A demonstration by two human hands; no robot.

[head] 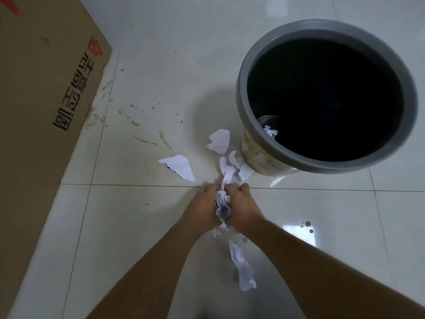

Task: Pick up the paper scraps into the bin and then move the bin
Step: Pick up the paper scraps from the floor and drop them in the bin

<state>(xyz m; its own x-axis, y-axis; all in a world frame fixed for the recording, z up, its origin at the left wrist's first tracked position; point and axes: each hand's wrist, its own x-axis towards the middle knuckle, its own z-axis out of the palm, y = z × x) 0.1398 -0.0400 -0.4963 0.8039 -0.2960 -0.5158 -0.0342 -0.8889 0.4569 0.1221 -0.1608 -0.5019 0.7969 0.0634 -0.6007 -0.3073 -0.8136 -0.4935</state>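
Crumpled white paper scraps bunched at centre frame, squeezed from both sides: left hand at 9 o'clock of the wad, right hand at 3 o'clock, fingers of both curled in and pressed against the paper. More loose white scraps on the glossy pale tiled floor: a flat torn piece at 10 o'clock of the hands, a curled piece at 12 o'clock, a small cluster just beyond the fingertips and touching the foot of the bin, and a long twisted strip at 5 o'clock, between the forearms. Round grey-rimmed waste bin at 1 o'clock, upright, dark inside, with one white crumpled scrap visible low near its nearer wall (pale patterned outer side showing under the rim). Brownish smears and specks on the tiles at 10 to 11 o'clock. Large brown cardboard sheet with dark printed characters and a red mark along the left edge, at 9 to 11 o'clock, well apart from the hands.
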